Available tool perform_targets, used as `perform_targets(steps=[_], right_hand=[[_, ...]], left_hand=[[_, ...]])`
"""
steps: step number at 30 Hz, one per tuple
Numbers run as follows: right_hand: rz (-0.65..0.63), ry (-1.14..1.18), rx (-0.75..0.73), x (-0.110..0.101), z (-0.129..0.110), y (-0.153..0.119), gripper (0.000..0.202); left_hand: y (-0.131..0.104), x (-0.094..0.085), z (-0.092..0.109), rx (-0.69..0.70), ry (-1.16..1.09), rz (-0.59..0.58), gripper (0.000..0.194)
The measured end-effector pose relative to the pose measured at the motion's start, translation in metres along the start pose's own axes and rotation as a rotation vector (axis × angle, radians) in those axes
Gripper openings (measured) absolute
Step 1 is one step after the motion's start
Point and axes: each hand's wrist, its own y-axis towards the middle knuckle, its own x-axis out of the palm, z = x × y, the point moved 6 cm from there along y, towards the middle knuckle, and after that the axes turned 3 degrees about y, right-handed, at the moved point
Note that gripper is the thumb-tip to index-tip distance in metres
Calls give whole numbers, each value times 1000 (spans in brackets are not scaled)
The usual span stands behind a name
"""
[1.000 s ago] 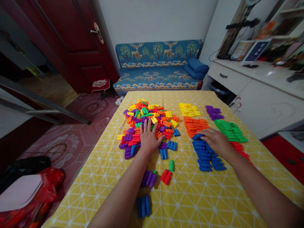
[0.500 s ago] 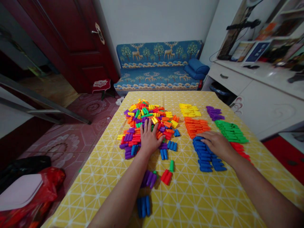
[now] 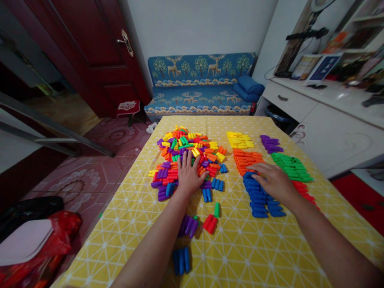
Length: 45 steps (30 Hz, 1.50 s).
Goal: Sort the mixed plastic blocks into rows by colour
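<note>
My left hand (image 3: pixel 189 175) lies with spread fingers on a mixed heap of plastic building blocks (image 3: pixel 180 141), shaped like joined rounded tubes in several colours. My right hand (image 3: pixel 274 181) is over the top end of the sorted blue blocks (image 3: pixel 256 194), its fingers stretched out and curved. The fingertips are close to the uppermost blue piece; whether they touch it I cannot tell. Just beyond lie rows of orange blocks (image 3: pixel 246 159) and yellow blocks (image 3: pixel 240 140). To the right are purple blocks (image 3: pixel 271 144), green blocks (image 3: pixel 292 167) and red blocks (image 3: pixel 303 192), partly hidden by my right hand.
Loose red blocks (image 3: pixel 210 224), purple blocks (image 3: pixel 189 227) and blue blocks (image 3: pixel 181 261) lie near my left forearm on the yellow patterned tablecloth (image 3: pixel 228 264). A blue sofa (image 3: pixel 195 94) stands behind the table, and a white cabinet (image 3: pixel 339 132) is at the right.
My right hand has shifted slightly right and up off the blue blocks, with its fingers more apart. My left hand stays on the heap.
</note>
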Motion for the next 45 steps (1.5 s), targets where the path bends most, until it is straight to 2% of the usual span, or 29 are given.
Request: perform_targets(steps=[3,7,11,14,19,24,29,33,37,41,45], right_hand=[[9,127,6,9,-26,13,27],[-50,240,11,35,-62,37,32],[-162,153,83,63,-85,58,40],[-187,20,134,72,-96,64,36],[-160,-123,243,64,-103,50,15],[-352,-136,255,71,-106,20,32],[-326,-80,249,73,-109,8,38],[-236,-26,182,50,-100,12,29],[-75,-167,221,22,-58,15,34],[-72,-214,274,21,-17,5,38],[37,-157,226,15,-7,-11,35]], left_hand=[[0,1,-1,1,-1,-3,67],[-1,0,0,8,-9,5,67],[-1,0,-1,2,-4,9,67],[-1,0,0,3,-4,8,66],[-2,-1,0,3,-10,7,64],[-2,-1,-1,2,-17,5,64],[-1,-1,0,1,-15,10,65],[-1,0,-1,5,-13,18,65],[-1,1,-1,14,-10,17,65],[-1,2,-1,9,-9,23,64],[-1,2,-1,11,-7,24,65]])
